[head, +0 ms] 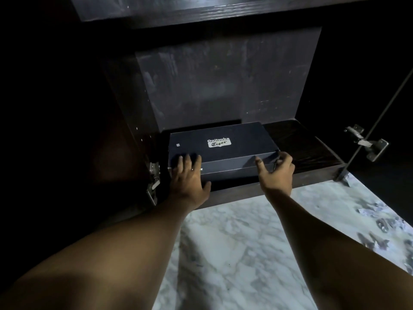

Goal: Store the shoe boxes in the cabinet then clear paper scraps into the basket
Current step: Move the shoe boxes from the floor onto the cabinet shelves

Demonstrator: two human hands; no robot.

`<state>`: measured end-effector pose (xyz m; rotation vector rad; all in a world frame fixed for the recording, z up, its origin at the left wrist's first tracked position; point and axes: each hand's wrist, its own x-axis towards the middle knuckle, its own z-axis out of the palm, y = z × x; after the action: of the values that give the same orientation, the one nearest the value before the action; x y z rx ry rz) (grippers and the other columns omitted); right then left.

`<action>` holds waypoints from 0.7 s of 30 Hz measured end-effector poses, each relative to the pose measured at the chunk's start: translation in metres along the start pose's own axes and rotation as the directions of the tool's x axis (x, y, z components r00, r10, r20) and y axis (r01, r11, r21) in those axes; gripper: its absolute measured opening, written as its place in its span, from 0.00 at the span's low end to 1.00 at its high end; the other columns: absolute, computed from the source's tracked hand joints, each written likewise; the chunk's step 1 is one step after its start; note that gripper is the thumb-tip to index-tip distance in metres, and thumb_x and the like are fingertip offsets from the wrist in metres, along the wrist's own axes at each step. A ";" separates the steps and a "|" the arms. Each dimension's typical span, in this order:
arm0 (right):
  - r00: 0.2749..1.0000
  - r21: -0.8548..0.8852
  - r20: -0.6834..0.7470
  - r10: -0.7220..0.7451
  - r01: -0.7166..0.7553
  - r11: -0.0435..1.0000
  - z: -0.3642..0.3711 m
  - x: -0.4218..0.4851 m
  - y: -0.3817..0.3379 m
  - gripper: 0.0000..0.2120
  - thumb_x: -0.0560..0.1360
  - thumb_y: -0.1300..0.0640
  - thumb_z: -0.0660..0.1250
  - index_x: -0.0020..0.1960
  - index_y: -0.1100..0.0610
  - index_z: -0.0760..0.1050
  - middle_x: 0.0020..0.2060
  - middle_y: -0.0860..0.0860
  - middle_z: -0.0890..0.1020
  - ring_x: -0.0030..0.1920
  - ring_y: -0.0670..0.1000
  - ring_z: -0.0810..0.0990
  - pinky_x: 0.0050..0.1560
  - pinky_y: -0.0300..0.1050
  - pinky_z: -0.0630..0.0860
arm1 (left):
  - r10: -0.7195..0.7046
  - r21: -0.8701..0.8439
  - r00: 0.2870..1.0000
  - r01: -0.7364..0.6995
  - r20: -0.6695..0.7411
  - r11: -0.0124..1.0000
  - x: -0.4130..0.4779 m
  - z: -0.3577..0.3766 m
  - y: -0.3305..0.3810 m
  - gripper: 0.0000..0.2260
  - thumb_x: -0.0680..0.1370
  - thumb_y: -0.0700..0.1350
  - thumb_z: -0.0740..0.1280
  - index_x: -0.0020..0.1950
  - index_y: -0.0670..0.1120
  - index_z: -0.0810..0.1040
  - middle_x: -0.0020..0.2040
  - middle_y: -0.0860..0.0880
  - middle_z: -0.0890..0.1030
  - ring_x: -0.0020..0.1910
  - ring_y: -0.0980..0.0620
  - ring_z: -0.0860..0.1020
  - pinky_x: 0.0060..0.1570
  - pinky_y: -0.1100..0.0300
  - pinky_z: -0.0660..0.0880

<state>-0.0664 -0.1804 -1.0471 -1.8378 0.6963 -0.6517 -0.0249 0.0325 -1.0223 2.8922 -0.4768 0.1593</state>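
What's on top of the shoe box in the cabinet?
Left hand rests on the shoe box lid, right hand at its near right corner; nothing stacked. Contents are hidden.

Matt cardboard shoe box (pixel 221 151), wood-grain cabinet (pixel 225 79)
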 end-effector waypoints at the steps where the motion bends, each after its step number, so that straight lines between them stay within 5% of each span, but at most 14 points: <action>1: 1.000 -0.006 0.025 -0.004 0.004 1.000 0.003 0.000 -0.001 0.35 0.72 0.44 0.74 0.71 0.55 0.63 0.65 0.57 0.68 0.61 0.56 0.75 0.60 0.51 0.76 | -0.004 0.013 0.997 0.003 0.073 1.000 0.001 0.001 0.003 0.40 0.77 0.58 0.64 0.80 0.48 0.45 0.80 0.42 0.45 0.79 0.42 0.42 0.76 0.47 0.49; 8: 0.984 -0.024 0.177 0.000 0.004 1.000 0.025 0.010 -0.005 0.34 0.74 0.46 0.73 0.73 0.55 0.62 0.68 0.56 0.64 0.65 0.58 0.74 0.66 0.53 0.73 | -0.160 0.109 0.949 0.135 0.272 0.985 0.030 0.000 0.014 0.46 0.76 0.57 0.66 0.79 0.49 0.35 0.78 0.43 0.33 0.77 0.42 0.33 0.76 0.45 0.45; 21: 0.926 0.019 0.377 -0.004 -0.003 1.000 0.072 0.049 -0.013 0.36 0.75 0.50 0.73 0.78 0.56 0.61 0.74 0.54 0.63 0.73 0.56 0.66 0.75 0.50 0.62 | -0.132 0.061 0.954 0.120 0.270 0.991 0.104 0.005 -0.037 0.46 0.73 0.54 0.69 0.79 0.54 0.38 0.79 0.48 0.34 0.78 0.47 0.34 0.77 0.49 0.44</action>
<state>0.0203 -0.1665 -1.0536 -1.8742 0.4311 -0.2869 0.0855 0.0343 -1.0199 2.9892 -0.3326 -0.2575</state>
